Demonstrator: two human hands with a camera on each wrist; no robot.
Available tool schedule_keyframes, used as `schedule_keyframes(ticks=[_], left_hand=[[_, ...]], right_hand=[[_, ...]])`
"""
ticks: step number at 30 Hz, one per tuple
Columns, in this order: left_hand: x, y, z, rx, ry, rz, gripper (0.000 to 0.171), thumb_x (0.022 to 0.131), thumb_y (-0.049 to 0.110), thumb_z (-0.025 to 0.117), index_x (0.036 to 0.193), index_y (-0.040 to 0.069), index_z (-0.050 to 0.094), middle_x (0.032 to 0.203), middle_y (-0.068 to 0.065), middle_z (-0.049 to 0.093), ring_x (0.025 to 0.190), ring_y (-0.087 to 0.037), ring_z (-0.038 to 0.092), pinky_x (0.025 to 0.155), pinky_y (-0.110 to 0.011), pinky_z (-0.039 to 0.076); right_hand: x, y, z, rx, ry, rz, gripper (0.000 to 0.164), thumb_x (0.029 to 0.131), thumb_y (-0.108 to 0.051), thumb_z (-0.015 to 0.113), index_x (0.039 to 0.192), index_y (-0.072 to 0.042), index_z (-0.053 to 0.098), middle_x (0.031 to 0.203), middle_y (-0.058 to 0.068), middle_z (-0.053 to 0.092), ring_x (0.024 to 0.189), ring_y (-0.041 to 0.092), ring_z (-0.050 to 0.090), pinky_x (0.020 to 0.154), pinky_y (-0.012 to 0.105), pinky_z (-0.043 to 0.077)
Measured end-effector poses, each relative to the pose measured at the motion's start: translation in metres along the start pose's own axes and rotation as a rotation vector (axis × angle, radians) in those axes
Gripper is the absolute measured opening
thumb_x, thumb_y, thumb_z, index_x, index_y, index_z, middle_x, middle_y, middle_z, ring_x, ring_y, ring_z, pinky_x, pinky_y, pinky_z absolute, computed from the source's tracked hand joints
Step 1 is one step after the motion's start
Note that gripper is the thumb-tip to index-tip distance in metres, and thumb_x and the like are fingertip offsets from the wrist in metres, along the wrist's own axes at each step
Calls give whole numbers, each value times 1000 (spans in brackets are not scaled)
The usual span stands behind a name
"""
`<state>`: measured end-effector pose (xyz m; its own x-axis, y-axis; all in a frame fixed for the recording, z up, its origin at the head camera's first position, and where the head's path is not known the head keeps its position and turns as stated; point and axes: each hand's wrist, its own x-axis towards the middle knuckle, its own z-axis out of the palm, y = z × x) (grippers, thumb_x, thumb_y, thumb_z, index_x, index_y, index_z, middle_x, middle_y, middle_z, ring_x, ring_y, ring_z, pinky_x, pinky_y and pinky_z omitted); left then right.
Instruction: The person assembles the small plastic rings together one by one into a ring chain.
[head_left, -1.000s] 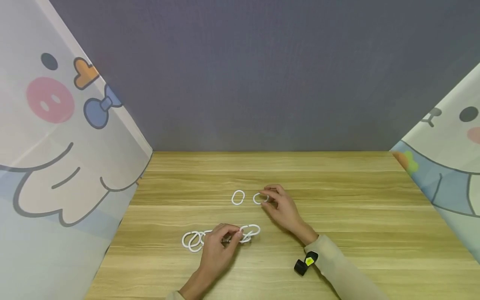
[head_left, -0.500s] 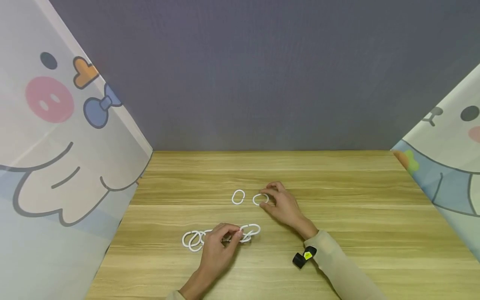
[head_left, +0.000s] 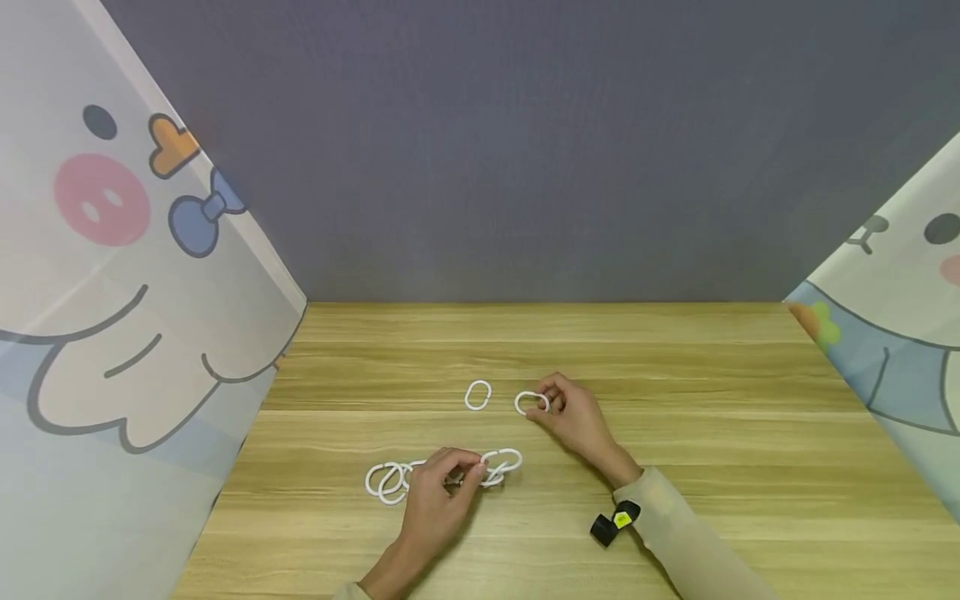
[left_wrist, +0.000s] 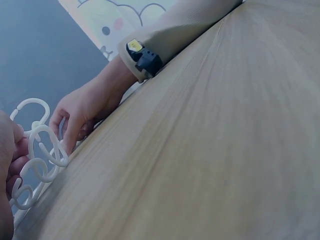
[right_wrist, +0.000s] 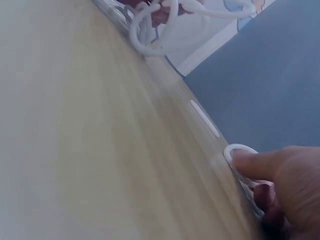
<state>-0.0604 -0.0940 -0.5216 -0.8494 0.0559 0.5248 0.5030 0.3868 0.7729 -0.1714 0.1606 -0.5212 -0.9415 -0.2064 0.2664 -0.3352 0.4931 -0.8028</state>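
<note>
My left hand [head_left: 438,496] pinches one open-gapped link of a white plastic chain [head_left: 519,457] between thumb and fingers. In the left wrist view several interlocked chain links [left_wrist: 31,142] hang below those fingertips; part of the chain is hidden behind the hand in the head view. Farther right, my right hand [head_left: 581,421] holds a single white oval link [head_left: 517,403], thumb on its near side and fingers curled at its right. The right wrist view has the thumb [right_wrist: 257,164] lying over this link. A second loose oval link [head_left: 467,398] lies flat to its left.
The wood-grain table [head_left: 675,350] ends at a dark grey panel [head_left: 525,167] at the back. Cartoon-printed panels stand along the left [head_left: 112,333] and right sides. A black strap piece with a yellow mark [head_left: 615,523] is at the right cuff.
My right hand has shifted slightly right with the single link, widening the gap to the loose link, and its fingers have curled in more. The left hand and chain stay put.
</note>
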Motion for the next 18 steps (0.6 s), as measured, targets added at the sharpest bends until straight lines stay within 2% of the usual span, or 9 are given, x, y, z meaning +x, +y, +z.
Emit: schedule_keyframes(ticks=[5,10,13,16,18], left_hand=[[0,1,0,-5,2,0,19,92,-2,87,95,16,81,94,8,80,84,-7,73,70,-26,64],[0,1,0,-3,6,6,19,92,-3,87,95,15,81,94,8,80,84,-7,73,70,-26,64],[0,1,0,-3,8,4,19,92,-3,87,95,15,81,94,8,80,84,-7,73,70,-27,64],[0,1,0,0,5,-5,19,92,-3,86,95,15,81,94,9,80,84,-6,73,69,-27,64],[0,1,0,4,3,-11,19,91,-3,87,95,15,81,94,9,80,83,-5,72,69,-27,63]], right_hand=[[-12,1,-2,183,48,-9,21,88,6,90,102,1,75,83,8,75,66,4,64,58,19,55],[-25,-4,-5,350,-9,85,8,100,8,76,107,8,73,87,20,76,61,11,70,55,26,61],[-33,-6,-6,437,-48,103,10,103,8,72,111,13,70,90,26,74,65,11,72,57,27,63],[-41,-6,-7,528,-76,67,16,104,11,69,118,18,67,92,31,72,69,11,74,60,27,64],[-46,-8,-8,586,-89,31,20,103,13,67,122,21,64,92,29,73,70,10,75,61,27,64]])
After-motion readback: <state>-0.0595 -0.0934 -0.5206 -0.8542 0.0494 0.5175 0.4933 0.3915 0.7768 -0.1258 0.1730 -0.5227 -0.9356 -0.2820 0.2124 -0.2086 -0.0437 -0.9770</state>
